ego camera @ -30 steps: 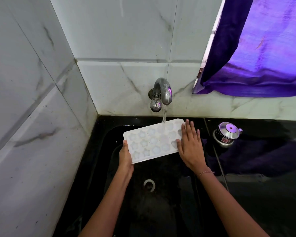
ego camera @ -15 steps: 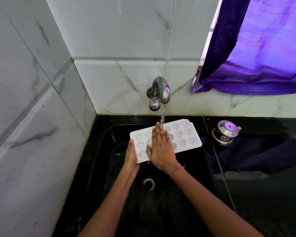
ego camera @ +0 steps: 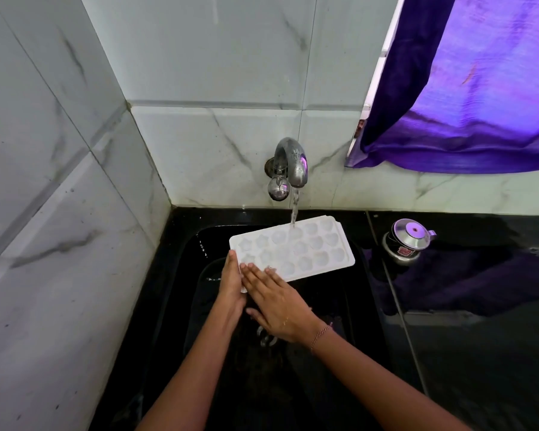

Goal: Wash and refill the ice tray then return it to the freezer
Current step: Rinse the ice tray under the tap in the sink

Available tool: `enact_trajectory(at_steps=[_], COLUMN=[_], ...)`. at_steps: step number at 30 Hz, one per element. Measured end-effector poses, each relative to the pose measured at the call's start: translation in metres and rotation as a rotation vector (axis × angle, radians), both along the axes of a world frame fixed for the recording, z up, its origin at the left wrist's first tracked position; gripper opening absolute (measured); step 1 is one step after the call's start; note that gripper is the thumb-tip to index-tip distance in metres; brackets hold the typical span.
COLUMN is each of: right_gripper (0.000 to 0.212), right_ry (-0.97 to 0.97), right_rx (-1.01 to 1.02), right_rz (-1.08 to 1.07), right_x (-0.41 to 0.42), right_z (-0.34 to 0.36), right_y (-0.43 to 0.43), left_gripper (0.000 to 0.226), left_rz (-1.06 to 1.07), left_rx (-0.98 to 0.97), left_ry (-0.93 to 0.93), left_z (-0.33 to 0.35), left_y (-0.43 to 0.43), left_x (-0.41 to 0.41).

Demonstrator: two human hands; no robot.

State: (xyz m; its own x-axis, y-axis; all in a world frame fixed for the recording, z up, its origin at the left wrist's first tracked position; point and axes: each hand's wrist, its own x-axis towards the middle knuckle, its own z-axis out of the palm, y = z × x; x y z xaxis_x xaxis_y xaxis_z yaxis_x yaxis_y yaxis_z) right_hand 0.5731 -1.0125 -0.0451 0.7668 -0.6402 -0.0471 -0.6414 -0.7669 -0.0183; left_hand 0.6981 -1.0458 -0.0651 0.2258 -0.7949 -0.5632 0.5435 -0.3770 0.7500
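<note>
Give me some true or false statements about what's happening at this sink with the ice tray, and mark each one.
1. Water from the tap falls onto the ice tray. True.
2. The right hand is turning the tap. False: it lies flat, fingers straight, on the tray's near left part.
3. The left hand grips the tray's left end. True.
4. The tray lies on the counter. False: it is held above the black sink; the counter to the right bears a steel pot.
</note>
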Motion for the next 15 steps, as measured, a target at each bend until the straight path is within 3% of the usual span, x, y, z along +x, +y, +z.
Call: enact_trajectory(at_steps=[4, 11, 15], right_gripper=[0.064, 0.071, 0.068], right_ry=[-0.004, -0.043, -0.104], right_rx=[-0.07, -0.066, -0.083], right_rz=[-0.045, -0.455, -0.595], right_x=[-0.023, -0.09, -0.074], right_z=[-0.004, -0.001, 0.003], right_y=[0.007, -0.028, -0.046], left_gripper=[0.051, 0.042, 0.047], left_rz=[0.078, 0.113, 0.087], left_rx=[-0.057, -0.073, -0.059], left_ry=[0.013, -0.068, -0.048], left_z=[0.005, 0.001, 0.001], left_y=[-0.001, 0.008, 0.013], left_x=[0.008, 0.031, 0.017])
